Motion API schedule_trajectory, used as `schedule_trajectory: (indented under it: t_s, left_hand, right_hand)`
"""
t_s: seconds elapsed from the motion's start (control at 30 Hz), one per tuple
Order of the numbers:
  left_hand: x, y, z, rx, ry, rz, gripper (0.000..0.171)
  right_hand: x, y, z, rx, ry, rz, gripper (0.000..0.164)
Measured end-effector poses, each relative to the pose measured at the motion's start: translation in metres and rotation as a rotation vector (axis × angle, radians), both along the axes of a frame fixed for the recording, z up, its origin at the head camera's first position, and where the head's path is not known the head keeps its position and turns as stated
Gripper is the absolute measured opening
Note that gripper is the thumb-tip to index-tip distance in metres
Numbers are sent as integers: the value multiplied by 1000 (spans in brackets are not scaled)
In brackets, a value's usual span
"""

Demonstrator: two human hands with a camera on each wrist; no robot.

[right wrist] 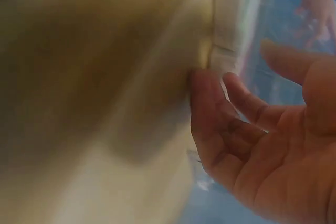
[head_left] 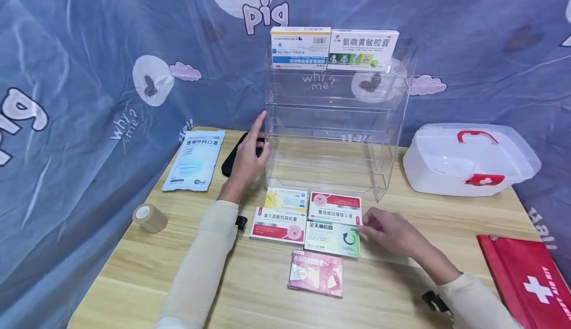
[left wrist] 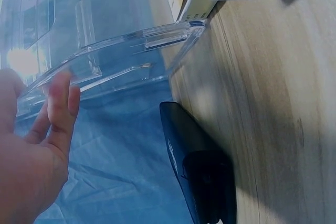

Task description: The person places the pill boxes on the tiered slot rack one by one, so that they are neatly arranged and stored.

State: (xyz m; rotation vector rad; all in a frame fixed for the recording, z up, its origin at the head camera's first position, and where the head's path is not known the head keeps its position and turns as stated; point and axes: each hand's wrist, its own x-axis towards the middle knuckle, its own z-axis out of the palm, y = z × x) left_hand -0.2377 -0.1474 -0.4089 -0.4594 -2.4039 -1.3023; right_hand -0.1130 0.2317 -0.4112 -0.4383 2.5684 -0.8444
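My left hand (head_left: 251, 156) is at the left side of a clear plastic display rack (head_left: 330, 136), index finger extended; the left wrist view shows the fingers close against its edge. My right hand (head_left: 394, 230) rests by the right ends of a red-and-white medicine box (head_left: 335, 209) and a green medicine box (head_left: 332, 239). Its fingers are loosely bent and the thumb stands apart in the right wrist view. Beside these lie another red-and-white box (head_left: 278, 225) and a yellow-and-white box (head_left: 285, 200). A pink box (head_left: 315, 273) lies nearer. Two boxes stand on the rack's top tier, one blue-and-white (head_left: 300, 49), one white-and-green (head_left: 362, 50).
At the left are a pack of surgical masks (head_left: 194, 160), a tan tape roll (head_left: 151, 218) and a black object (head_left: 229, 160). A white lidded case (head_left: 473, 158) and a red first aid pouch (head_left: 522, 269) sit at the right. Blue printed cloth (head_left: 89, 46) hangs behind.
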Motion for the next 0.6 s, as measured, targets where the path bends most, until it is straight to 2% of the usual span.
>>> schedule_trajectory:
  t_s: [0.13,0.27,0.47,0.6]
  left_hand:
    - [-1,0,1,7,-6,-2,82]
    - [-3,-1,2,4,-4,4,82]
    - [-1,1,2,2,-19,15,82]
    - [1,1,1,1,-32,22,83]
  right_hand:
    - [5,-3,-10,-61,-36,-37,31]
    - [8,-5,-17,-69,-32,-70,38]
    - [10,0,-16,-69,-52,-96,42]
    - [11,10,-17,-40,-51,-94,35]
